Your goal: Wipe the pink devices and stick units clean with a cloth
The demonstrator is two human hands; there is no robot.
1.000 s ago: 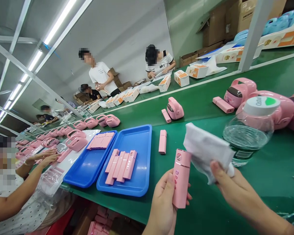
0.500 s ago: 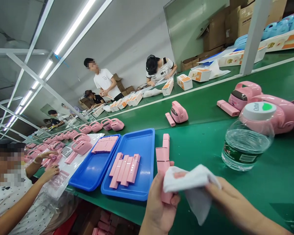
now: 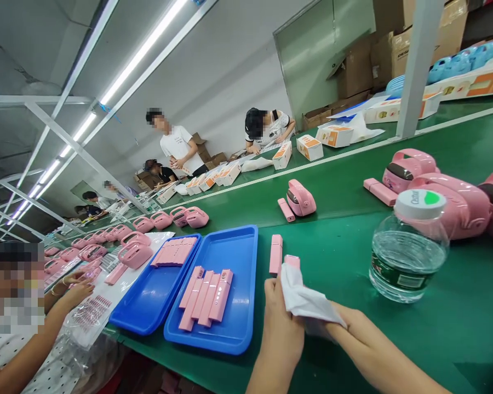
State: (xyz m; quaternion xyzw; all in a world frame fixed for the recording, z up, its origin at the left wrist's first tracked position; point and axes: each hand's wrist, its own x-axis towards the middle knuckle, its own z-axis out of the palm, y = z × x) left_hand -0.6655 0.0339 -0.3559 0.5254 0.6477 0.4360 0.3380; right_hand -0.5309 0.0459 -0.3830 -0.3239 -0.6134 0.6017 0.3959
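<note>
On the table, the left blue tray holds flat pink bars, and the right blue tray holds pink sticks. A loose pink stick lies just beside it. My hands are together: my left hand grips a pink tube inside a white cloth, and my right hand presses the cloth. A water bottle stands further right.
</note>
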